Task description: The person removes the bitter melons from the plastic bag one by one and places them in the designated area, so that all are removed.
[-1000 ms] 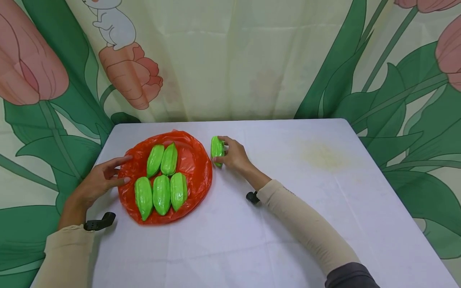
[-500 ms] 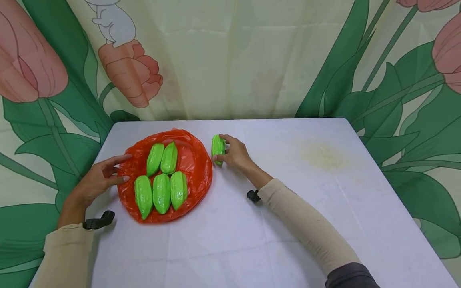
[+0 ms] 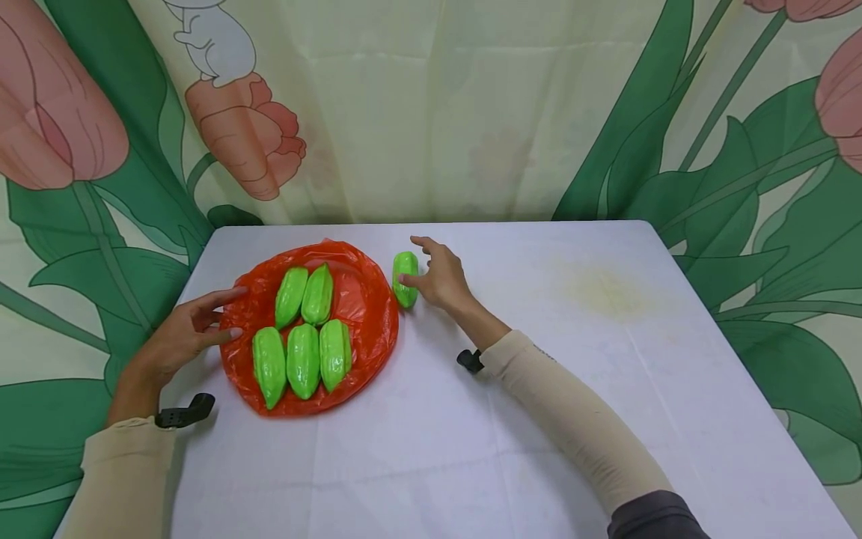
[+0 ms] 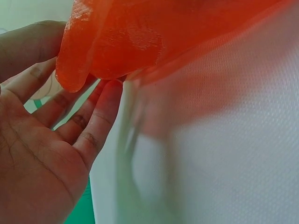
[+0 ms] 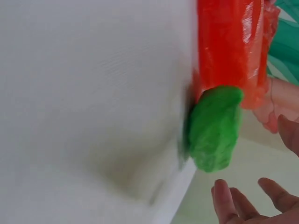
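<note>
A round plate covered in red plastic [image 3: 370, 359] lies on the left of the table, bearing several green star fruits [image 3: 303, 361] in two rows. My left hand [image 3: 178, 340] holds its left rim. In the left wrist view, the thumb is above the red edge [image 4: 126, 42] and fingers are below it. Just right of the plate, a single star fruit [image 3: 405, 263] rests on the white cloth. My right hand [image 3: 444, 278] is beside that fruit with fingers spread. The right wrist view shows a gap between the fingers and the fruit [image 5: 215, 128].
A white cloth [image 3: 539, 419] covers the table, with a faint yellowish stain [image 3: 609, 292] on the right. Behind the table hangs a curtain [image 3: 431, 112] printed with tulips, a rabbit and a carrot.
My right hand has let go of the single star fruit, its fingers spreading and lifting off. The fruit stays beside the plate. My left hand keeps its place at the rim.
</note>
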The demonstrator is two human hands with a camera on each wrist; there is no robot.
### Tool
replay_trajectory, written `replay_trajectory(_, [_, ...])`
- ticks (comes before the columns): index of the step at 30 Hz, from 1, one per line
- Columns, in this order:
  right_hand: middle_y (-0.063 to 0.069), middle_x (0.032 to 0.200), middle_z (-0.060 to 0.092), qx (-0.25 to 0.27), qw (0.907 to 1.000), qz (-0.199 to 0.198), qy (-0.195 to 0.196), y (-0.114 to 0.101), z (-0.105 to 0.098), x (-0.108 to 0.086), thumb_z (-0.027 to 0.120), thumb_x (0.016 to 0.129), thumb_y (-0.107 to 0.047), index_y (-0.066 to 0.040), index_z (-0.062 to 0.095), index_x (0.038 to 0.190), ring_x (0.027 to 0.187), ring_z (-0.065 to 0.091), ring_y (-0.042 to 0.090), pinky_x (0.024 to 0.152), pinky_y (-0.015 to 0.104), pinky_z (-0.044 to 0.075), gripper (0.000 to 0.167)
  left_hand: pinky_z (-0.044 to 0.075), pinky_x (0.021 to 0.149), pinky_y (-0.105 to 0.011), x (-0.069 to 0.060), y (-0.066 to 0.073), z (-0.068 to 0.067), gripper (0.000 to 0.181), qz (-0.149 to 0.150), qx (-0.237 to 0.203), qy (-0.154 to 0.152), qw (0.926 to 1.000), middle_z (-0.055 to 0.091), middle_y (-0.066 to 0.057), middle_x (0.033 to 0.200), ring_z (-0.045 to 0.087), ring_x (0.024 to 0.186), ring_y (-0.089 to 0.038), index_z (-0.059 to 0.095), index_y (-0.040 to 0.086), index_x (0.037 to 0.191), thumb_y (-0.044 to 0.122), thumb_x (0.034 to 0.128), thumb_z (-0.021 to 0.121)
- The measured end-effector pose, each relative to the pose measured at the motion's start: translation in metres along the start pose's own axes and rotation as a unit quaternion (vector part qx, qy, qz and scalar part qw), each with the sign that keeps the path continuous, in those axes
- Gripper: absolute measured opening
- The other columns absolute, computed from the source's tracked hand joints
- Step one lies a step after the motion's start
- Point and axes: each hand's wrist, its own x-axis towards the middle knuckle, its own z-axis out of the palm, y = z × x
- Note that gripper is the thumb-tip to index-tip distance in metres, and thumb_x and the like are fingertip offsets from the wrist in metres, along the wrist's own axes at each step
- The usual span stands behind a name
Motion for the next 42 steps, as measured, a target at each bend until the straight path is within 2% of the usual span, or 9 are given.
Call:
replay_trajectory(8, [0.009, 0.158, 0.052, 0.056, 0.9981, -0.024, -0.006, -0.027, 0.014, -0.006, 0.086, 0.09, -0.022, -0.026, 0.048, 0.159, 0.142, 0.055, 0.034, 0.106, 0.045, 0.059, 0.078, 0.061, 0.085, -0.023, -0.001, 0.002, 0.0, 0.074, -0.009, 0.006, 0.001, 0.9999, 0.042, -0.005, 0.157, 0.051, 0.12, -0.001, 0.038, 0.013, 0.165, 0.019, 0.101, 0.073])
replay_trajectory(16, [0.007, 0.158, 0.054, 0.093, 0.9945, -0.041, -0.025, -0.045, 0.035, -0.011, 0.089, 0.089, -0.025, -0.027, 0.048, 0.159, 0.139, 0.057, 0.032, 0.107, 0.043, 0.058, 0.081, 0.061, 0.085, -0.023, -0.002, 0.002, 0.0, 0.072, -0.004, 0.002, 0.001, 1.0, 0.044, -0.005, 0.155, 0.054, 0.117, 0.0, 0.039, 0.012, 0.165, 0.018, 0.1018, 0.072])
replay_trajectory(24, [0.011, 0.157, 0.054, 0.114, 0.9905, -0.053, -0.055, -0.054, 0.056, -0.014, 0.088, 0.089, -0.023, -0.023, 0.048, 0.159, 0.139, 0.059, 0.034, 0.105, 0.046, 0.058, 0.08, 0.061, 0.085, -0.024, -0.003, 0.0, 0.001, 0.072, -0.02, 0.007, -0.003, 0.9998, 0.045, -0.005, 0.153, 0.055, 0.116, -0.001, 0.038, 0.013, 0.165, 0.022, 0.1018, 0.072])
replay_trajectory(28, [0.013, 0.156, 0.054, 0.118, 0.9891, -0.055, -0.07, -0.058, 0.065, -0.015, 0.088, 0.09, -0.025, -0.022, 0.048, 0.158, 0.141, 0.056, 0.037, 0.108, 0.048, 0.056, 0.079, 0.061, 0.085, -0.024, -0.002, 0.0, 0.001, 0.072, -0.016, 0.005, -0.002, 0.9999, 0.047, -0.001, 0.149, 0.056, 0.114, -0.001, 0.039, 0.011, 0.164, 0.021, 0.1019, 0.072])
replay_trajectory(32, [0.011, 0.157, 0.054, 0.123, 0.9881, -0.048, -0.079, -0.062, 0.073, -0.015, 0.089, 0.089, -0.027, -0.023, 0.048, 0.159, 0.143, 0.056, 0.034, 0.108, 0.047, 0.056, 0.081, 0.061, 0.085, -0.023, -0.002, 0.001, 0.001, 0.071, -0.015, 0.007, -0.001, 0.9999, 0.047, 0.001, 0.149, 0.056, 0.114, 0.0, 0.039, 0.01, 0.164, 0.022, 0.1021, 0.072])
replay_trajectory(38, [0.006, 0.151, 0.062, 0.135, 0.9863, -0.047, -0.083, -0.063, 0.085, -0.013, 0.089, 0.088, -0.026, -0.024, 0.05, 0.157, 0.143, 0.056, 0.028, 0.108, 0.043, 0.056, 0.08, 0.06, 0.086, -0.023, -0.001, 0.003, 0.001, 0.071, -0.019, 0.008, -0.003, 0.9998, 0.047, -0.003, 0.152, 0.057, 0.114, 0.001, 0.039, 0.011, 0.164, 0.023, 0.102, 0.072])
replay_trajectory(42, [0.004, 0.152, 0.061, 0.127, 0.9872, -0.047, -0.085, -0.064, 0.092, -0.013, 0.09, 0.088, -0.027, -0.022, 0.054, 0.152, 0.142, 0.055, 0.028, 0.107, 0.043, 0.056, 0.074, 0.06, 0.087, -0.023, 0.0, 0.003, 0.002, 0.072, -0.021, 0.01, -0.006, 0.9997, 0.045, -0.01, 0.156, 0.056, 0.116, 0.001, 0.038, 0.012, 0.165, 0.023, 0.1018, 0.072])
